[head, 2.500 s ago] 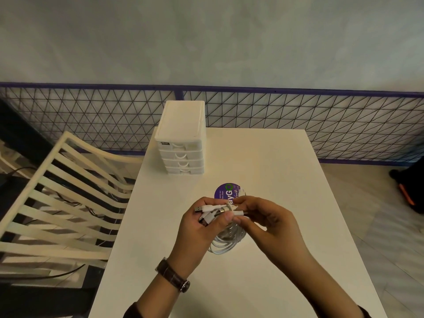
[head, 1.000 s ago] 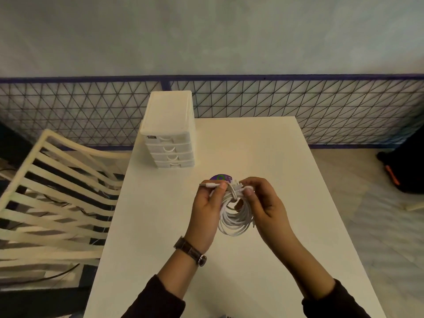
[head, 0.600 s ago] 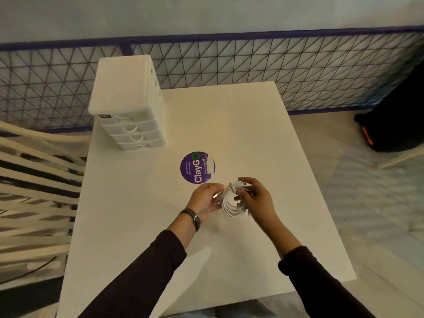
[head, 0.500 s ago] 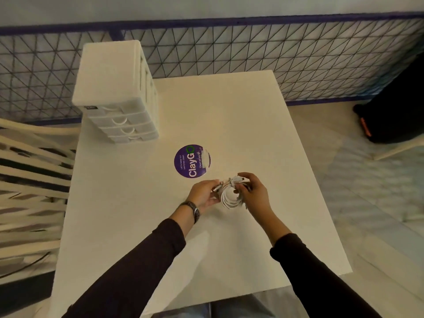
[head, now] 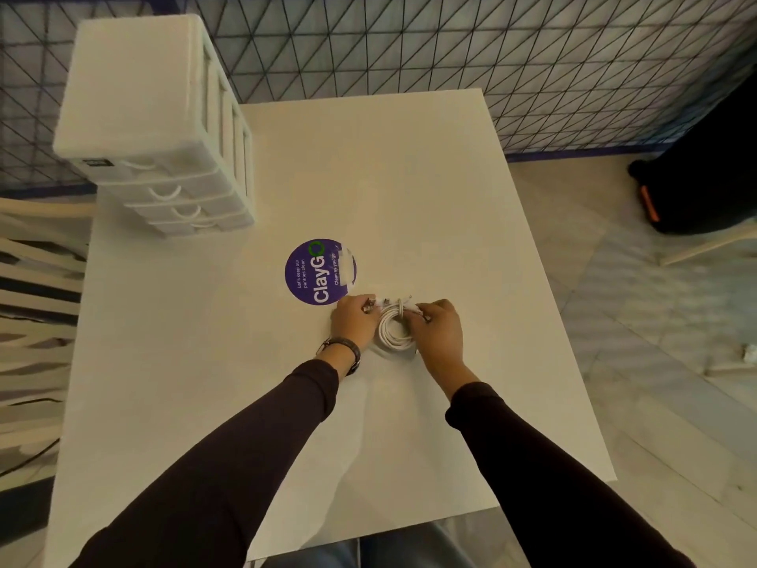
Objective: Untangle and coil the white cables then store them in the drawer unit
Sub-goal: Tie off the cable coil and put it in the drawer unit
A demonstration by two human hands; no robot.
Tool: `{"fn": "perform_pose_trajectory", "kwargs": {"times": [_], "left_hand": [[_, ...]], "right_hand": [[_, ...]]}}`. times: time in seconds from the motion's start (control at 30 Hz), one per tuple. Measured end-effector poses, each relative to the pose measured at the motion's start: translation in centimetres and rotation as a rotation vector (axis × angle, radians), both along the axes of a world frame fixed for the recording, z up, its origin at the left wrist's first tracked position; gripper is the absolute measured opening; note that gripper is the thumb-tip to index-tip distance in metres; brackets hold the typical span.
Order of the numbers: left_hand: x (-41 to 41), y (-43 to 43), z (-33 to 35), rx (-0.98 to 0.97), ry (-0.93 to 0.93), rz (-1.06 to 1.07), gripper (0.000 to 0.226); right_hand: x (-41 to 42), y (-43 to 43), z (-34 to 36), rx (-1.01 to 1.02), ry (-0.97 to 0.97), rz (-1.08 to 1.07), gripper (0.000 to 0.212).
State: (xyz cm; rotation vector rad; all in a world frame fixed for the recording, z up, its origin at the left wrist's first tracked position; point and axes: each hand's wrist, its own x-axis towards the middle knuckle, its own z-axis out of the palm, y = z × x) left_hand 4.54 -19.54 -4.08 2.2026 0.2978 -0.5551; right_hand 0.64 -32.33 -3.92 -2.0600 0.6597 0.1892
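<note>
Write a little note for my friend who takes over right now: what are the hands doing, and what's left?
Left hand: fingers pinching the connector end of the white cable coil.
Right hand: fingers gripping the coil's other side.
The coil sits on the white table, just below the purple sticker.
Done: cable looks wound into a neat coil.
Left: finish securing the ends, then put it in the drawer unit at the far left corner; all its drawers appear shut.

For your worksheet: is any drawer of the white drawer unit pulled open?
No: every drawer of the drawer unit sits flush and shut.
</note>
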Motion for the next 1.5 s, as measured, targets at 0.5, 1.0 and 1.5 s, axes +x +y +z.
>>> {"fn": "perform_pose_trajectory", "kwargs": {"times": [0.5, 1.0, 1.5], "left_hand": [[-2.3, 14.8, 8.0, -0.179, -0.14, 0.191, 0.022], [10.2, 31.0, 15.1, 0.155, -0.69, 0.064, 0.031], [15.3, 33.2, 12.1, 0.182, -0.788, -0.133, 0.038]], "right_hand": [[2.7, 5.1, 6.5, -0.3, -0.176, 0.373, 0.023], [12.7, 27.4, 5.7, -0.404, -0.189, 0.747, 0.039], [13.8, 30.9, 3.2, -0.456, -0.1, 0.648, 0.03]]}}
